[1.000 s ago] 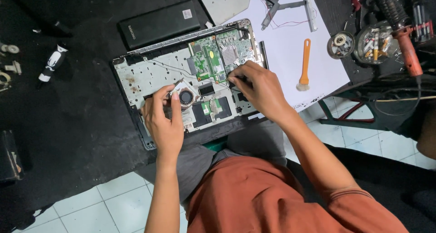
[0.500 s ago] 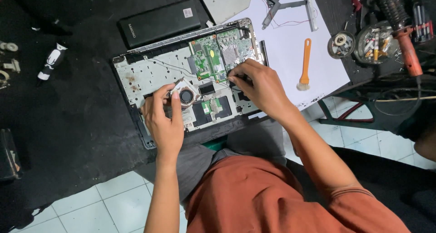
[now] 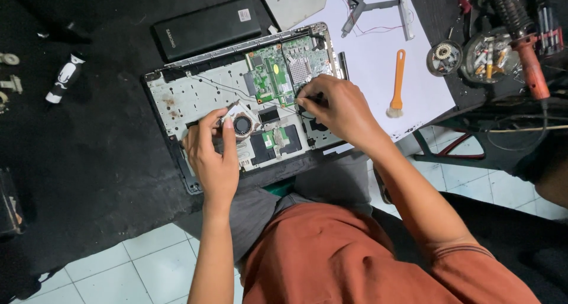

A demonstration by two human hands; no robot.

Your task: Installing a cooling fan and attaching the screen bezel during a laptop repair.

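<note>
Opened laptop chassis (image 3: 195, 100) at the black mat's near edge. Left hand (image 3: 214, 156), fingers loosely curled, rests at the cooling fan (image 3: 242, 125). Right hand (image 3: 337, 105) pinches something small, indistinct, beside the green circuit board (image 3: 273, 73); an orange brush (image 3: 397, 82) lies well to its right on white paper (image 3: 378, 55).

L hand (image 3: 214, 156) is reaching fwd from lower centre, forearm running nearly straight up, wrist straight, palm down, fingers (image 3: 207, 123) curling w/ thumb tip pressing down. R hand (image 3: 340, 108) is lying just right of the L hand, arm coming in diagonally from lower right, elbow bent, fingers (image 3: 307, 100) bunching & pinching down, knuckles up.
</note>
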